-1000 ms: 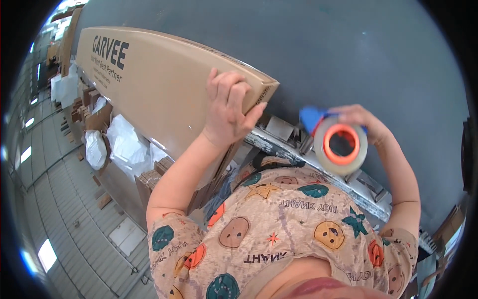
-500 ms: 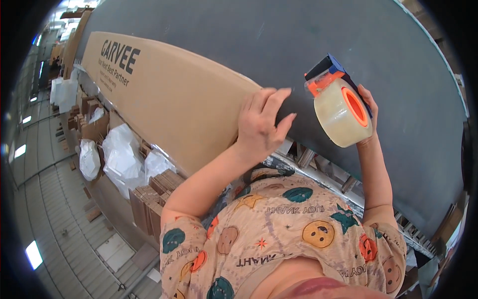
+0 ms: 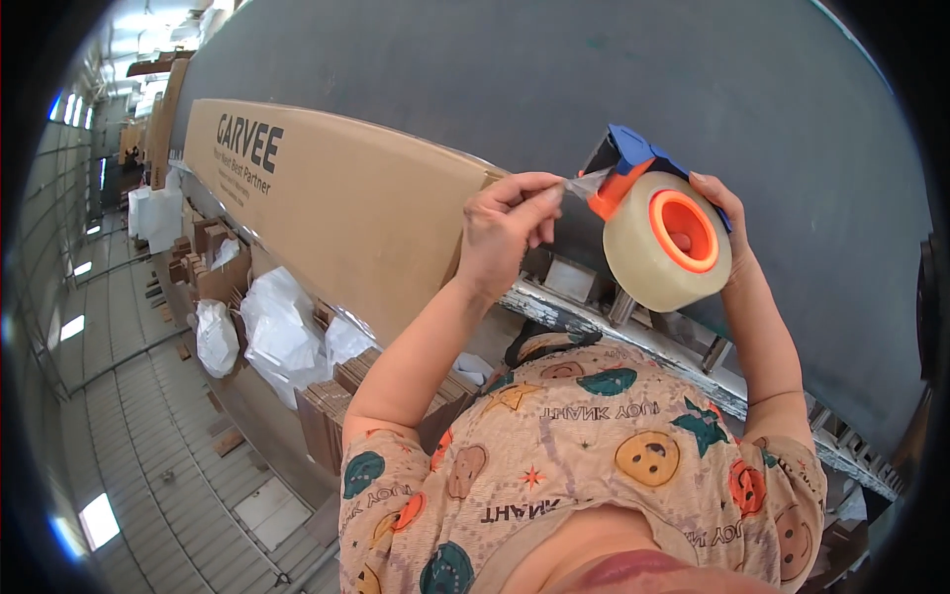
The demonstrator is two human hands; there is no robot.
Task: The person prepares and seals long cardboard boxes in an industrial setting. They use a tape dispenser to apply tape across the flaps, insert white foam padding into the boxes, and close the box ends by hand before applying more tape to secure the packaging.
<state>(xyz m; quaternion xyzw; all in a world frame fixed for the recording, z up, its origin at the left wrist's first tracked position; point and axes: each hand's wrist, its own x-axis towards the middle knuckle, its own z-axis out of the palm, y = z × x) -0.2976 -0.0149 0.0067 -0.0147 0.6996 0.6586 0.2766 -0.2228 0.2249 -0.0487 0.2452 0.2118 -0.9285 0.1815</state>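
My right hand (image 3: 730,223) is closed round a tape dispenser (image 3: 633,153) with a blue and orange body, carrying a wide roll of clear tape (image 3: 643,262) on an orange hub. A short piece of tape (image 3: 586,184) stretches out from the dispenser's front. Its end is pinched between the thumb and forefinger of my left hand (image 3: 507,228). Just left of that hand lies a long brown cardboard box (image 3: 336,198) with dark print, its near end close to my wrist. The dispenser is held above the grey belt, apart from the box.
A wide dark grey conveyor belt (image 3: 475,69) runs under the box, with a worn metal side rail (image 3: 683,371) close to my body. Beyond the rail at left stand white plastic-wrapped bundles (image 3: 282,327) and stacked flat cardboard (image 3: 332,411).
My left hand has gone from spread fingers by the box's end to pinching the tape end. The dispenser has turned, and its roll now faces more toward me.
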